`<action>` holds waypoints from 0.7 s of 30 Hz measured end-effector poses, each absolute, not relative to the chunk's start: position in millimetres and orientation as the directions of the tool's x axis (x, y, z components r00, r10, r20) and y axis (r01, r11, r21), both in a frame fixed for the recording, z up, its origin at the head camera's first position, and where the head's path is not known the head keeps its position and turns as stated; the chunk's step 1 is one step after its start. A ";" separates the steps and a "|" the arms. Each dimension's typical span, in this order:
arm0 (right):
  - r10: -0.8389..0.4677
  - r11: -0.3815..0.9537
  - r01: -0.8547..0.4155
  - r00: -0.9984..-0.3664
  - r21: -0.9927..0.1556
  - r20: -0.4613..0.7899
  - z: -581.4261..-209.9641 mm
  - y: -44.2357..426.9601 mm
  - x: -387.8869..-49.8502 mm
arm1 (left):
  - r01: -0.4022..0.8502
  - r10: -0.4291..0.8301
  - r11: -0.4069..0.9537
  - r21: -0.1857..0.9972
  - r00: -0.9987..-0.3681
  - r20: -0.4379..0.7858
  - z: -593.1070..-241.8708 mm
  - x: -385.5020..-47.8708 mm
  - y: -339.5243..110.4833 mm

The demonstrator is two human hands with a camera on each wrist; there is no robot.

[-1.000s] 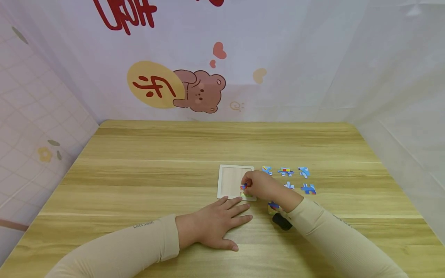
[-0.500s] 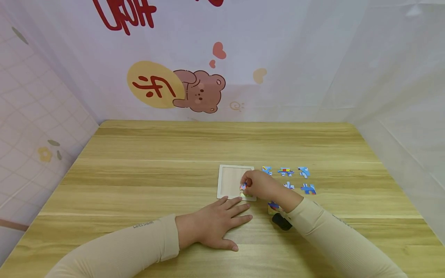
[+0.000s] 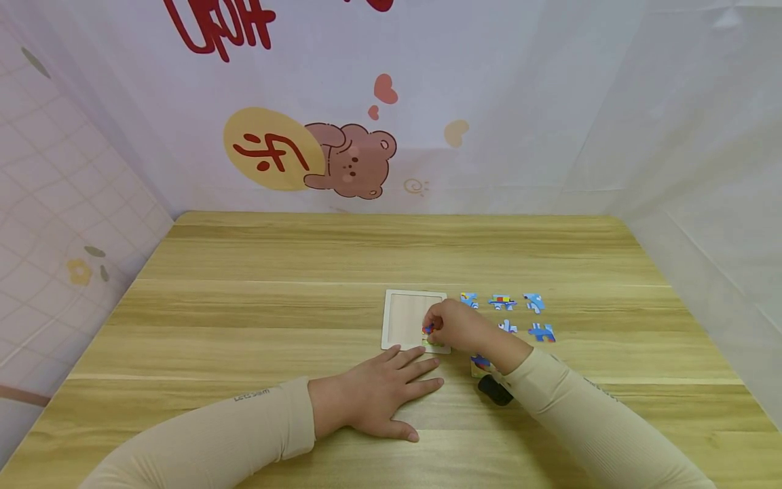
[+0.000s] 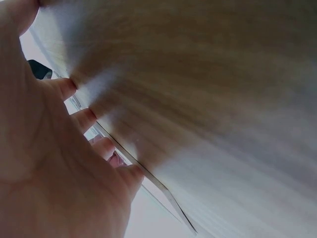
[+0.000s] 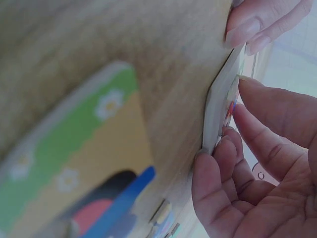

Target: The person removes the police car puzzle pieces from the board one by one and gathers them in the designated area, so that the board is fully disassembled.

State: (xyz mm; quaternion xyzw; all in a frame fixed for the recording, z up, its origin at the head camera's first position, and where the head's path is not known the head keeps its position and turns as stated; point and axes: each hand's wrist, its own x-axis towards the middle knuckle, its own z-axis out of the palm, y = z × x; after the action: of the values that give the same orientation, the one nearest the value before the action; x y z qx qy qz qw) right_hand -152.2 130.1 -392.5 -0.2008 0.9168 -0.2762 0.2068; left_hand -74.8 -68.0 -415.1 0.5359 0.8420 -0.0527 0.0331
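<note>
A square puzzle tray (image 3: 386,319) with a pale rim lies mid-table. My right hand (image 3: 461,324) reaches over its right side and pinches a small red and blue puzzle piece (image 3: 427,330) at the tray's lower right. A greenish piece (image 3: 430,342) shows just below, in the near right corner. In the right wrist view the thumb and index finger meet at the piece (image 5: 231,107), and other fingers touch the tray's edge (image 5: 213,114). My left hand (image 3: 385,392) rests spread on the table, its fingertips at the tray's near edge. The left wrist view shows these fingertips along the rim (image 4: 163,191).
Several loose puzzle pieces lie right of the tray, among them a train-car piece (image 3: 502,301) and a blue one (image 3: 542,332). Another piece (image 3: 480,367) lies partly under my right forearm, beside the black wrist camera (image 3: 495,390). A printed curtain (image 3: 519,102) stands behind the table.
The piece in my right fingers tilts a little and comes back, its colours showing differently between frames. My right hand barely shifts; the left hand stays still.
</note>
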 end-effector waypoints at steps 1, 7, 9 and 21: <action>-0.484 0.767 -0.254 -0.833 -0.589 -0.270 -392.1 129.9 -151.8 | 0.906 0.899 0.420 -0.053 -0.423 -0.113 -415.1 -74.8 -68.0; -0.504 0.750 -0.272 -0.825 -0.603 -0.255 -391.2 129.3 -151.4 | 0.907 0.900 0.417 -0.051 -0.420 -0.116 -414.3 -74.6 -68.2; -0.512 0.740 -0.278 -0.824 -0.613 -0.244 -390.6 128.9 -151.3 | 0.907 0.900 0.418 -0.052 -0.421 -0.115 -414.3 -74.6 -68.2; -0.491 0.743 -0.266 -0.841 -0.615 -0.230 -387.8 130.0 -150.8 | 0.907 0.901 0.417 -0.061 -0.422 -0.104 -415.5 -74.8 -68.1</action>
State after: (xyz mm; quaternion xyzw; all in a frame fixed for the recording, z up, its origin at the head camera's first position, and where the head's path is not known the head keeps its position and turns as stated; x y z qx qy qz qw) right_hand -150.8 130.0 -387.8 -0.2070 0.9135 -0.2929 0.1921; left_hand -74.8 -68.1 -415.5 0.5371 0.8414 -0.0539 0.0275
